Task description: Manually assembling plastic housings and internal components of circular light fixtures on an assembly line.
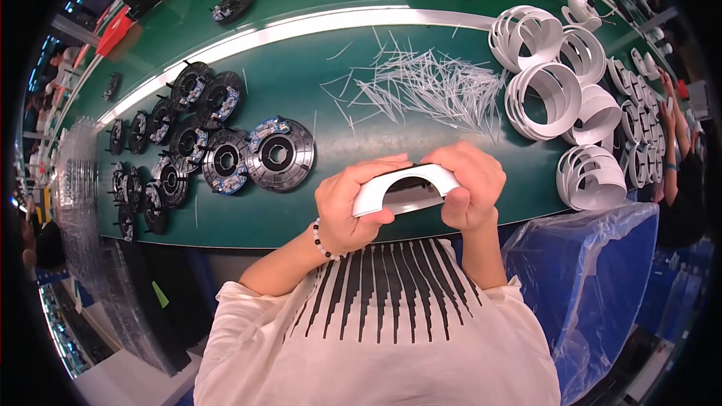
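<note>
The green workbench spans the view, with a pale raised strip running along its length and dividing a far lane from the near lane. A blue plastic-lined bin stands against the near edge at the right end.

A group of white ring housings occupies the right end of the near lane, stacked and leaning against one another; some lie on their sides with the opening facing the near edge. A cluster of black round discs covers the left end of the near lane. The largest disc, grey with a blue part at its rim, lies closest to the middle, just beside the left hand. A loose pile of thin white strips lies in the middle of the near lane, between the discs and the ring housings. One separate black disc lies on the far lane, toward the left end.

A white curved housing is held above the near edge, at its middle, with the arched opening facing down toward the person. The left hand grips its left end, thumb over the lower front edge. The right hand is closed around its right end, fingers curled over the top. A beaded bracelet sits on the left wrist.
</note>
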Demonstrator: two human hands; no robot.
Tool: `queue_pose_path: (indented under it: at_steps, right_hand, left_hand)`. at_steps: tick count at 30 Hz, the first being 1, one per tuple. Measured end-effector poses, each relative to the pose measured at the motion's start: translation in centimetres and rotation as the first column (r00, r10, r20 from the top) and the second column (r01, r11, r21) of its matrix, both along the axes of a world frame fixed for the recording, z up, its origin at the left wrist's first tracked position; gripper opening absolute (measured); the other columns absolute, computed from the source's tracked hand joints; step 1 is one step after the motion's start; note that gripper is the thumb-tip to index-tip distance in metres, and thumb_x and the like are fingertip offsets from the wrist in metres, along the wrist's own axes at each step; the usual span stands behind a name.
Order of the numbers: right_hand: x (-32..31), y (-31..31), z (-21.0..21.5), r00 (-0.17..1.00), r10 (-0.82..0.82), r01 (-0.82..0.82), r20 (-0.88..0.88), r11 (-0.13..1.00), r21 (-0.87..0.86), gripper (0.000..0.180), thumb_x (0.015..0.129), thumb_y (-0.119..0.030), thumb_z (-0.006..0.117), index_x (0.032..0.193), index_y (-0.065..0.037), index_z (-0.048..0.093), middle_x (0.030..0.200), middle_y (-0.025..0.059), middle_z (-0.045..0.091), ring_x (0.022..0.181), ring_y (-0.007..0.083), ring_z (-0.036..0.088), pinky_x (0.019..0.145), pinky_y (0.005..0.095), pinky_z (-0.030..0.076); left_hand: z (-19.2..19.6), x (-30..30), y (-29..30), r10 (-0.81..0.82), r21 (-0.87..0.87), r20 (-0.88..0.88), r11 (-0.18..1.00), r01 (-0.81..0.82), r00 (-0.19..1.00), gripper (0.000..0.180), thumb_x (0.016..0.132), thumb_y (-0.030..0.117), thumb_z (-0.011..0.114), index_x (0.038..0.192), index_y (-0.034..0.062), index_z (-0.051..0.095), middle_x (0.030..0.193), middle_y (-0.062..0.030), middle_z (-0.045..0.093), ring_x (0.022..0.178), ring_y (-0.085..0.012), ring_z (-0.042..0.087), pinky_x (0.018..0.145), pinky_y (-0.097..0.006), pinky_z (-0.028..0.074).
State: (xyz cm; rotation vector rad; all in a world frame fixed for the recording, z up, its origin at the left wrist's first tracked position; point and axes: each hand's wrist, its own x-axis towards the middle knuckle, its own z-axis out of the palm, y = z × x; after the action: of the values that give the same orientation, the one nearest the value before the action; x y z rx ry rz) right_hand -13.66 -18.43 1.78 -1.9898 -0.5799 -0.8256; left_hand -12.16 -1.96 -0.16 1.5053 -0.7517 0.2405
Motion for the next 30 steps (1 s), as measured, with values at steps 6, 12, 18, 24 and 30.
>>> queue_pose_path:
  at_steps: [6,12,18,24,30]
  right_hand:
    - [0.0,0.1,-0.8,0.997,-0.036,0.038,-0.063,0.999,0.033,0.052,0.089,-0.041,0.033,0.077,0.004,0.056,0.064,0.0103,0.056,0.051,0.0186,0.05,0.046,0.0262,0.037]
    - [0.0,0.4,-0.9,0.927,-0.098,0.213,-0.363,0.933,0.291,0.026,0.085,-0.024,0.05,0.081,0.002,0.057,0.062,0.0072,0.054,0.05,0.0125,0.05,0.045,0.0228,0.037]
    - [-0.1,0.1,-1.3,0.844,-0.044,0.252,-0.535,0.912,0.322,0.024,0.084,-0.02,0.053,0.095,0.002,0.054,0.056,0.0036,0.052,0.046,0.0054,0.045,0.043,0.0202,0.034]
    - [-0.7,-1.1,-0.4,0.867,-0.071,0.309,-0.493,0.852,0.423,0.021,0.081,-0.009,0.054,0.098,0.002,0.055,0.068,0.0063,0.059,0.057,0.0088,0.053,0.052,0.0203,0.042]
    - [-1.2,-7.3,0.2,0.694,-0.718,0.712,0.058,0.672,-0.205,0.023,0.066,-0.002,0.065,0.088,0.0,0.06,0.085,0.0108,0.059,0.086,0.0275,0.054,0.077,0.035,0.042]
  left_hand:
    - [0.7,0.6,0.4,0.017,0.125,-0.032,0.992,-0.013,0.999,0.043,0.08,0.035,0.057,0.096,-0.0039,0.053,0.085,-0.0129,0.062,0.071,-0.018,0.062,0.061,-0.024,0.047]
    - [1.0,2.9,0.5,-0.192,-0.16,-0.661,0.981,0.114,0.725,0.028,0.091,0.024,0.042,0.099,-0.0014,0.051,0.09,-0.0056,0.058,0.077,-0.0076,0.054,0.068,-0.022,0.045]
    - [1.4,5.3,1.8,-0.443,-0.436,-0.867,0.896,0.085,0.229,0.041,0.091,0.033,0.036,0.107,-0.0024,0.05,0.1,-0.011,0.057,0.089,-0.0163,0.058,0.079,-0.029,0.049]
    - [2.4,6.9,1.8,-0.477,-0.46,-0.854,0.879,0.126,0.209,0.043,0.091,0.034,0.035,0.108,-0.0028,0.048,0.103,-0.0109,0.056,0.091,-0.0168,0.057,0.08,-0.03,0.048]
    - [3.8,15.4,-0.4,-0.293,-0.277,-0.878,0.956,0.098,0.38,0.04,0.09,0.034,0.04,0.104,-0.0013,0.051,0.104,-0.0103,0.057,0.092,-0.0171,0.056,0.084,-0.031,0.045]
